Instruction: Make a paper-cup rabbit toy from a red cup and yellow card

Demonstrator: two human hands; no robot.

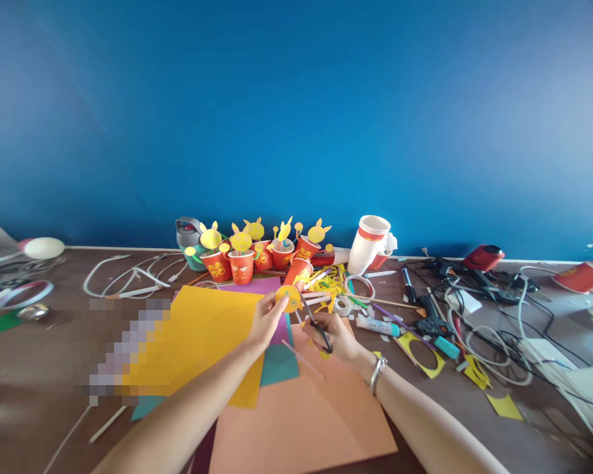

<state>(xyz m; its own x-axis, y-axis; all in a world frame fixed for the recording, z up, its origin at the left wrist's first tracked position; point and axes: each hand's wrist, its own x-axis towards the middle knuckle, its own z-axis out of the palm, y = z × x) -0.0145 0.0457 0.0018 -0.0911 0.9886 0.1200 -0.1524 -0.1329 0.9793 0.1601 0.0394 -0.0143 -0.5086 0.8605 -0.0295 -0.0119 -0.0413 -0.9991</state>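
Pinched in the fingers of my left hand (268,320) is a round yellow paper disc (289,299) with small marks drawn on it. My right hand (337,334) grips a pair of scissors (317,321) with dark handles. The blades point up and left, close to the disc's right edge; whether they touch the paper I cannot tell. Below both hands lies a sheet of peach paper (301,421), with a large yellow-orange sheet (212,329) to its left. Just beyond the disc, a red paper cup (298,271) is tilted.
Red cups (240,266) with yellow paper animal figures stand along the wall. A white cup stack (369,245) is right of them. Yellow scraps (326,283), a glue stick (377,326), a glue gun (432,317) and tangled cables (499,355) crowd the right side.
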